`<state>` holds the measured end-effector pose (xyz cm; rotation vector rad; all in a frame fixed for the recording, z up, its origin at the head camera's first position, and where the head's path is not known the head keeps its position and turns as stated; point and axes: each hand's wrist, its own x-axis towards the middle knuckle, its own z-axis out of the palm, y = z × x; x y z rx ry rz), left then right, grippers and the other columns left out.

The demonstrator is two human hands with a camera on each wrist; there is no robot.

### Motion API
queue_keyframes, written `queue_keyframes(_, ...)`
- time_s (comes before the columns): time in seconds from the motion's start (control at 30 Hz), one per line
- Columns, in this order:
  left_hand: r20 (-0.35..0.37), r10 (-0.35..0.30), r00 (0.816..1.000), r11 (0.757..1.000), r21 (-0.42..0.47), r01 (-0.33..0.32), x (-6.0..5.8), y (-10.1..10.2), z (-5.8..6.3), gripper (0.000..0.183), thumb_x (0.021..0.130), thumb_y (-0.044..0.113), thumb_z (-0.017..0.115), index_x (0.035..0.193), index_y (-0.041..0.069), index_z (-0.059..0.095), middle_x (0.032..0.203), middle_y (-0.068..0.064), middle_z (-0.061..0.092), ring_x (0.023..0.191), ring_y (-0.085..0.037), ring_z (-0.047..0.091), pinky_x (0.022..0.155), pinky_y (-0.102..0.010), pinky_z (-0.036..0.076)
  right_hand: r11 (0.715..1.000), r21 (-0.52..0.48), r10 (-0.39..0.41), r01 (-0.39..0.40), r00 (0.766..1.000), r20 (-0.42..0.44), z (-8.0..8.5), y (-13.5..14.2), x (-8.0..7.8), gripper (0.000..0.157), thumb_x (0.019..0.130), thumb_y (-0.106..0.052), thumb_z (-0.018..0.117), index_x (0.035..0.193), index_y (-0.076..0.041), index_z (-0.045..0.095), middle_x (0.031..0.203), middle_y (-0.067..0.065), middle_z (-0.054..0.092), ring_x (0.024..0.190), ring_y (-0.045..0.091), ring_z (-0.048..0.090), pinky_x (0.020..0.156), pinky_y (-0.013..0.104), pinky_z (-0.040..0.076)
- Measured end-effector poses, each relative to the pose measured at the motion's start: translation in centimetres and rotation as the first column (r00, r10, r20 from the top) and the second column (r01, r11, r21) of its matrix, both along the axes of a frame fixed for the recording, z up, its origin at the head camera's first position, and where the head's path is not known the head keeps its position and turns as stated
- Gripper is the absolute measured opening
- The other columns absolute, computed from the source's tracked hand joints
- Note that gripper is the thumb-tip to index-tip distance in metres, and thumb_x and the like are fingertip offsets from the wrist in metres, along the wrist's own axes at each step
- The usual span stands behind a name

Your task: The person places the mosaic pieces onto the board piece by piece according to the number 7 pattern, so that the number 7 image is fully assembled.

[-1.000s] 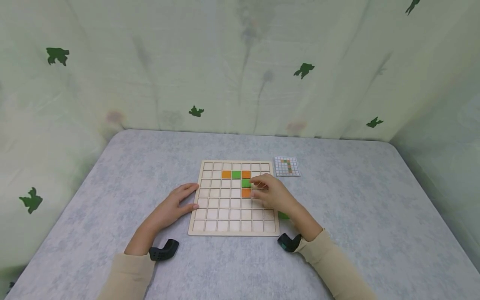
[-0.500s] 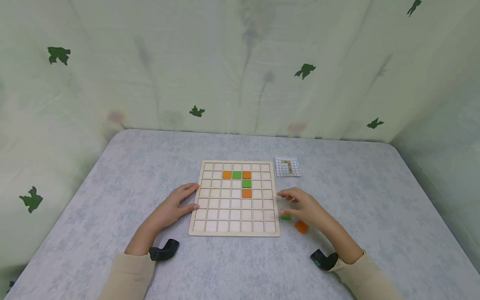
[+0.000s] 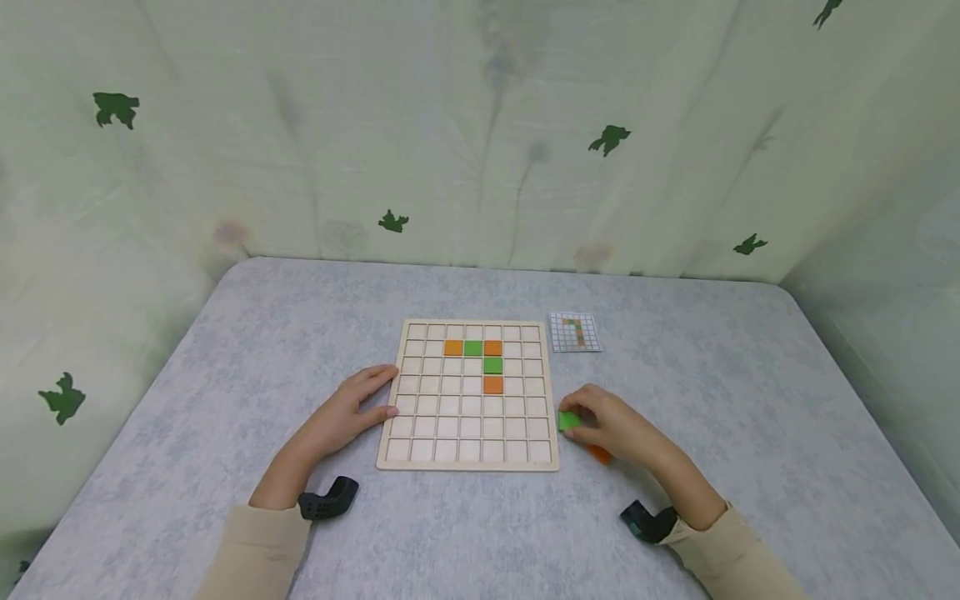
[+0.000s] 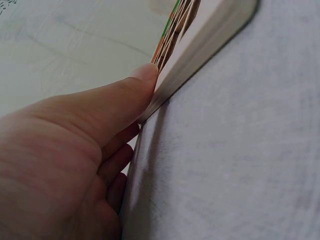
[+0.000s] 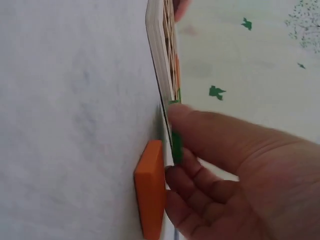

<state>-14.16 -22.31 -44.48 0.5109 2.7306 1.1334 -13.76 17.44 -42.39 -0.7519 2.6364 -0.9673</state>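
Note:
A wooden grid board [image 3: 438, 405] lies flat on the table, with orange and green square tiles [image 3: 492, 365] set in some of its cells. My left hand [image 3: 347, 413] rests against the board's left edge, thumb and fingers spread along the rim. Just off the board's right edge, my right hand [image 3: 611, 427] pinches a green tile [image 3: 568, 420] between thumb and fingers. In the right wrist view that green tile [image 5: 177, 147] is partly hidden by the thumb. An orange tile [image 5: 150, 187] lies on the table below the right hand, mostly covered in the head view.
A small pattern card [image 3: 575, 332] printed with a coloured grid lies beyond the board's top right corner. The grey table [image 3: 465, 533] ends at the back against a pale curtain [image 3: 300, 150] with green leaf shapes.
My right hand has moved from above the board back to the right, then closed on the green tile beside it. The left hand and the board have stayed in place.

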Motion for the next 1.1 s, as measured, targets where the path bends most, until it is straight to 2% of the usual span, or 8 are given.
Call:
queue_keyframes(0.13,0.009,0.001,1.0,1.0,-0.005,-0.001,0.0,0.0,0.2,0.067,0.085,0.036,0.061,0.14,0.008,0.034,0.142,-0.011,0.029,0.13,-0.034,0.019,0.099,-0.054,0.021,0.999,-0.051,0.005,-0.006,1.0,-0.03,0.9,-0.8,-0.4,0.03,0.082,-0.015,0.068,0.11,-0.01,0.059,0.105,-0.002,0.054,0.095,0.016,0.051,0.081,0.035,0.045)
queue_keyframes(0.3,0.014,0.0,1.0,1.0,-0.005,0.0,0.0,0.0,0.3,0.067,0.085,0.035,0.061,0.14,0.008,0.034,0.142,-0.011,0.029,0.13,-0.034,0.018,0.1,-0.054,0.02,0.989,-0.136,0.04,-0.056,0.992,-0.118,1.9,-2.7,-1.0,0.033,0.08,-0.012,0.07,0.111,-0.008,0.06,0.101,-0.003,0.055,0.091,0.017,0.052,0.077,0.035,0.046)
queue_keyframes(0.4,0.006,-0.001,1.0,1.0,0.0,0.001,-0.1,0.0,0.2,0.067,0.085,0.035,0.061,0.139,0.007,0.034,0.141,-0.012,0.029,0.13,-0.035,0.019,0.1,-0.054,0.02,0.977,-0.188,0.069,-0.099,0.985,-0.156,2.1,-4.2,-1.4,0.033,0.079,-0.009,0.069,0.11,-0.004,0.061,0.1,0.001,0.056,0.089,0.019,0.052,0.075,0.036,0.047)
queue_keyframes(0.5,0.008,-0.001,1.0,1.0,0.002,0.001,-0.1,0.0,0.2,0.067,0.085,0.034,0.061,0.139,0.007,0.034,0.141,-0.012,0.029,0.13,-0.034,0.019,0.1,-0.054,0.02,0.971,-0.212,0.08,-0.11,0.986,-0.146,1.7,-5.8,-1.8,0.034,0.08,-0.011,0.069,0.112,-0.002,0.062,0.1,0.002,0.056,0.087,0.019,0.052,0.074,0.033,0.047)
queue_keyframes(0.63,0.012,-0.007,1.0,1.0,0.003,0.007,0.0,0.1,0.3,0.068,0.085,0.036,0.06,0.139,0.006,0.034,0.141,-0.012,0.029,0.13,-0.035,0.018,0.1,-0.054,0.019,0.979,-0.19,0.053,-0.071,0.994,-0.101,0.6,-7.4,-2.0,0.033,0.08,-0.018,0.069,0.11,-0.005,0.062,0.098,-0.001,0.056,0.088,0.013,0.052,0.075,0.027,0.046)
queue_keyframes(0.8,0.008,-0.008,1.0,1.0,0.002,0.008,0.0,0.1,0.2,0.068,0.085,0.037,0.06,0.139,0.006,0.034,0.141,-0.013,0.029,0.13,-0.035,0.018,0.1,-0.054,0.02,0.989,-0.136,0.034,-0.05,0.992,-0.122,-0.6,-8.5,-2.0,0.026,0.08,-0.018,0.07,0.103,-0.009,0.063,0.098,-0.002,0.055,0.084,0.01,0.049,0.073,0.024,0.044)
queue_keyframes(0.97,0.005,-0.004,1.0,1.0,0.0,0.004,-0.1,0.1,0.2,0.067,0.085,0.036,0.06,0.139,0.007,0.034,0.141,-0.012,0.029,0.13,-0.034,0.019,0.1,-0.054,0.02,0.993,-0.107,0.035,-0.047,0.992,-0.118,-0.7,-8.8,-1.9,0.025,0.079,-0.016,0.071,0.101,-0.009,0.065,0.099,-0.002,0.054,0.083,0.011,0.047,0.07,0.024,0.042)
queue_keyframes(1.1,0.006,-0.006,1.0,1.0,0.003,0.006,-0.1,0.1,0.1,0.068,0.085,0.036,0.06,0.14,0.006,0.034,0.141,-0.012,0.029,0.13,-0.034,0.018,0.1,-0.054,0.02,0.993,-0.106,0.04,-0.047,0.997,-0.071,-0.2,-8.6,-1.8,0.029,0.079,-0.017,0.071,0.106,-0.01,0.064,0.103,-0.002,0.053,0.092,0.011,0.048,0.078,0.026,0.042)
